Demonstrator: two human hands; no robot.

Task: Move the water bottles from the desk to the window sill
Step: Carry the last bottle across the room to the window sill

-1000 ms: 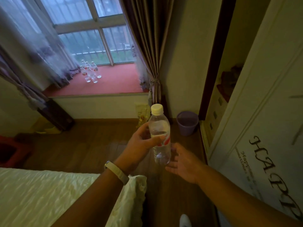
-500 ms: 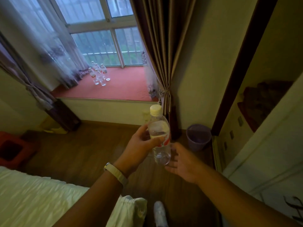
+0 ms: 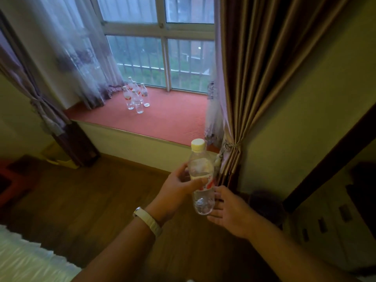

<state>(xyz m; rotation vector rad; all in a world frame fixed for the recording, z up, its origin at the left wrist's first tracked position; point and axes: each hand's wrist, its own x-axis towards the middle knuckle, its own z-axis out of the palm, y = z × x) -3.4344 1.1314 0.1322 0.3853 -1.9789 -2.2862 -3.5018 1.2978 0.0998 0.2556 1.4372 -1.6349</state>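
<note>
My left hand [image 3: 175, 190] grips a clear water bottle [image 3: 201, 178] with a pale cap and a red-and-white label, held upright in front of me above the wooden floor. My right hand [image 3: 227, 208] sits just right of the bottle's base with fingers relaxed, touching or nearly touching it. Ahead lies the window sill [image 3: 162, 123], covered in red carpet. Several water bottles [image 3: 136, 96] stand grouped on its left part near the glass.
A brown curtain [image 3: 254, 82] tied with a cord hangs at the sill's right end, close to the held bottle. Sheer and dark curtains [image 3: 67, 64] hang at the left. A white bed [image 3: 26, 259] lies bottom left, and a cabinet [image 3: 335, 220] stands at the right.
The view has come nearer to the window sill and tilted up; the sill's bottles look larger. My left hand keeps its grip on the bottle, my right hand stays beside its base.
</note>
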